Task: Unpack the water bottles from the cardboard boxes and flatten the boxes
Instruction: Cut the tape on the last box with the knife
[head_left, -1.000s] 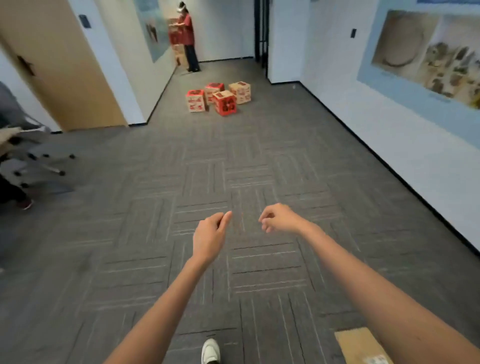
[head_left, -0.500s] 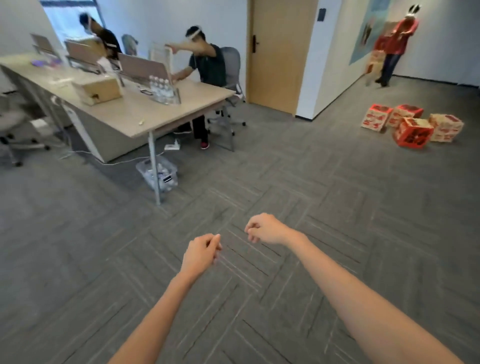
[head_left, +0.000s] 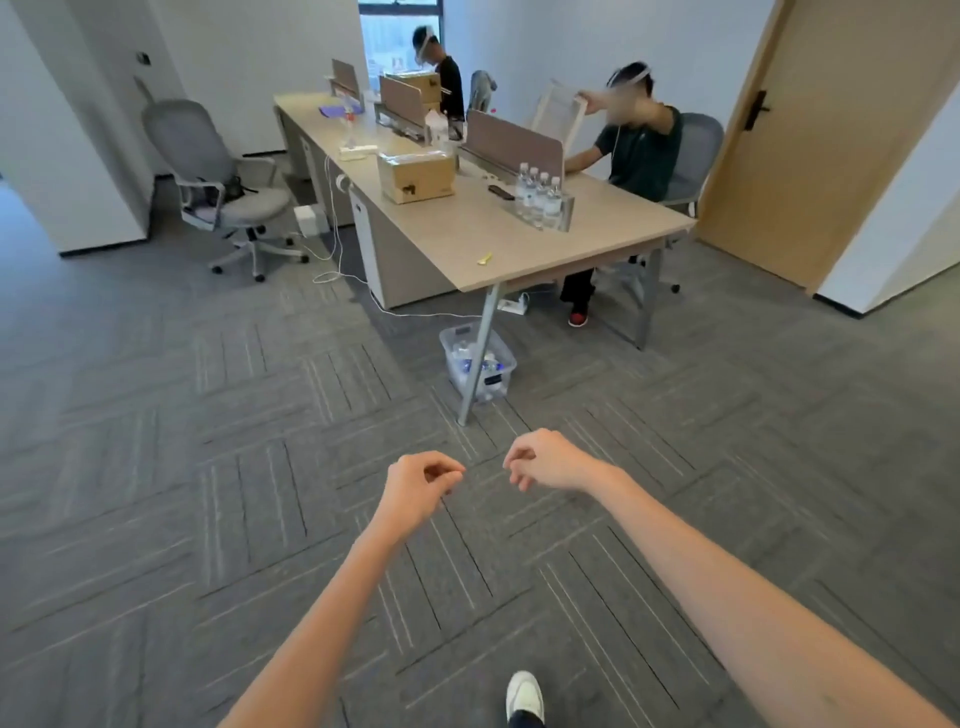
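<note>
water bottles (head_left: 467, 361) fill a clear bin (head_left: 451, 335) beyond the left hand (head_left: 421, 483) and right hand (head_left: 548, 462), both loosely curled, empty; cardboard box (head_left: 415, 176) farther off.

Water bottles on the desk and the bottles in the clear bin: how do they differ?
The water bottles on the desk stand upright in a tight group; the loose bottles in the clear bin lie jumbled. The desk ones are up on the tabletop; the bin ones are down on the floor by the desk leg. Both sets look like clear plastic.
</note>
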